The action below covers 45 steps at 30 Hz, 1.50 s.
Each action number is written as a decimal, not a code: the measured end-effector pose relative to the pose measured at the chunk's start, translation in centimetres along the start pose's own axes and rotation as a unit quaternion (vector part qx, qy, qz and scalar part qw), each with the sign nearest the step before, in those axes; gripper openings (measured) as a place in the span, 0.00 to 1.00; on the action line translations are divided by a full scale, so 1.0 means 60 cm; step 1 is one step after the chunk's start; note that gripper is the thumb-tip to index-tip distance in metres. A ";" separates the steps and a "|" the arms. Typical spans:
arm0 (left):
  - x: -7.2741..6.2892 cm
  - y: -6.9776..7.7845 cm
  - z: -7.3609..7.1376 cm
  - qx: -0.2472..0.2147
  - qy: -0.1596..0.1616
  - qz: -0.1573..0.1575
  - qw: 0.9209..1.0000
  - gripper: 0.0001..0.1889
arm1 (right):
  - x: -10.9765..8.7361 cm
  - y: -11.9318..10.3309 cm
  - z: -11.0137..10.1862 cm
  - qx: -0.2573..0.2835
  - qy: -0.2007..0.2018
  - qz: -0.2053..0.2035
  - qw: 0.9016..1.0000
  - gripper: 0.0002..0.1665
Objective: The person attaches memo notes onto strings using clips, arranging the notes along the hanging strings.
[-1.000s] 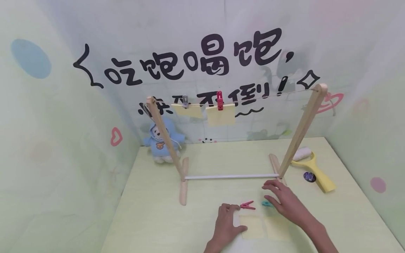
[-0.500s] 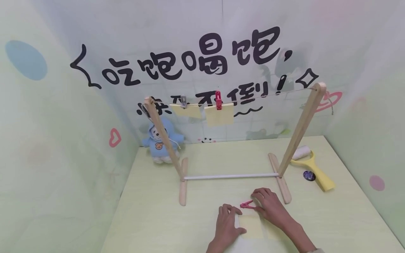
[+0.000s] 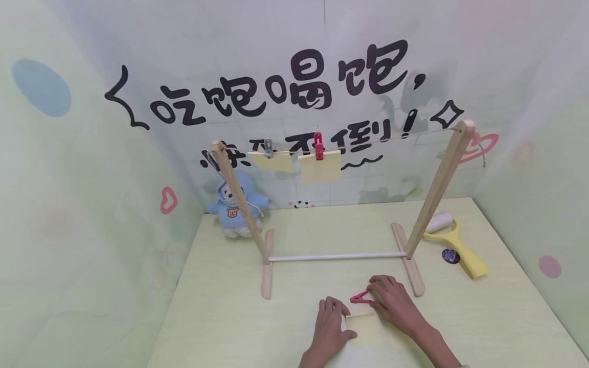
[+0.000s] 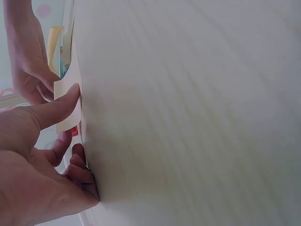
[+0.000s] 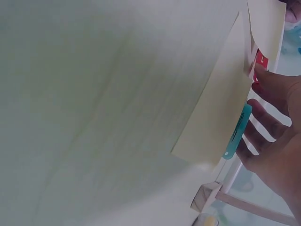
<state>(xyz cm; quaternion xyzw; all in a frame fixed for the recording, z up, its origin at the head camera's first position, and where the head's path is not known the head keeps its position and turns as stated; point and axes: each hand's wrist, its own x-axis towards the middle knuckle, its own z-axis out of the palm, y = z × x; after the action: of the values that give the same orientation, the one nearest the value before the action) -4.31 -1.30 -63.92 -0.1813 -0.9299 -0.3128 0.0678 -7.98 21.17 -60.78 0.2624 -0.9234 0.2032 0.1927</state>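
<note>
My left hand (image 3: 327,327) holds a pale yellow sticky note (image 3: 365,328) at its left side, thumb on its near part and index finger by its far corner. The paper bows up in the left wrist view. Just beyond that note lies a pink-red clothespin (image 3: 357,298), its handle ends pinched between thumb and index finger of my right hand (image 3: 397,305). A second yellow note (image 5: 211,108) lies partly under the right forearm. Close by the right hand's other fingers is a teal clothespin (image 5: 237,132), hidden from the head view.
Behind the hands stands a wooden rack (image 3: 437,199) with a string and a white bottom bar (image 3: 336,256). Two notes hang there from a red clip (image 3: 319,146) and a grey clip (image 3: 268,147). A blue-clad plush toy (image 3: 232,209) and a yellow peeler-shaped tool (image 3: 467,255) flank it.
My right hand has moved left, from above the teal clothespin to the pink-red one, and its fingers have closed on the handles. The left hand stays by the note, which rises slightly.
</note>
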 end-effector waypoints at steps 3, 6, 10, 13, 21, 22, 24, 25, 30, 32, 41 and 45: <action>-0.001 0.002 -0.003 -0.012 -0.014 -0.009 1.000 0.25 | -0.002 0.001 -0.001 0.007 0.005 0.003 1.000 0.24; -0.001 0.010 -0.016 -0.030 -0.027 -0.021 0.999 0.23 | -0.004 0.001 -0.002 0.019 0.009 0.013 1.000 0.23; -0.001 0.025 -0.034 -0.063 -0.032 -0.038 0.997 0.23 | -0.005 0.000 -0.006 0.046 0.014 0.039 0.998 0.22; -0.002 0.029 -0.037 -0.095 -0.034 -0.057 0.993 0.23 | -0.003 -0.002 -0.009 0.069 0.025 0.055 0.996 0.21; -0.004 0.026 -0.034 -0.138 -0.017 -0.063 0.988 0.17 | 0.003 -0.012 -0.021 0.195 0.031 0.128 0.972 0.19; -0.004 0.024 -0.031 -0.139 -0.008 -0.056 0.989 0.17 | 0.004 -0.013 -0.023 0.213 0.026 0.149 0.965 0.18; -0.004 0.023 -0.030 -0.152 -0.004 -0.055 0.987 0.14 | 0.005 -0.013 -0.027 0.235 0.019 0.184 0.954 0.16; -0.003 0.022 -0.030 -0.165 -0.008 -0.064 0.984 0.12 | 0.005 -0.013 -0.030 0.240 0.018 0.197 0.950 0.16; 0.006 0.023 -0.040 -0.253 -0.051 -0.131 0.957 0.07 | 0.008 -0.008 -0.042 0.252 0.024 0.215 0.943 0.18; 0.006 0.020 -0.037 -0.278 -0.034 -0.119 0.953 0.06 | 0.005 -0.007 -0.048 0.257 0.031 0.204 0.944 0.19; 0.040 -0.022 0.001 -0.314 0.080 -0.042 0.945 0.09 | 0.034 0.007 -0.099 0.238 0.098 0.116 0.959 0.24; 0.079 0.025 -0.064 -0.350 0.089 -0.081 0.929 0.08 | 0.061 0.007 -0.143 0.226 0.121 0.075 0.964 0.26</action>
<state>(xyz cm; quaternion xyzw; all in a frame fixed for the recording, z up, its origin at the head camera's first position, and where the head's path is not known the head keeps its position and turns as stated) -8.07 -1.11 -58.93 -0.0887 -0.7630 -0.6377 0.0571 -8.98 24.10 -51.95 0.2024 -0.8401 0.4511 0.2229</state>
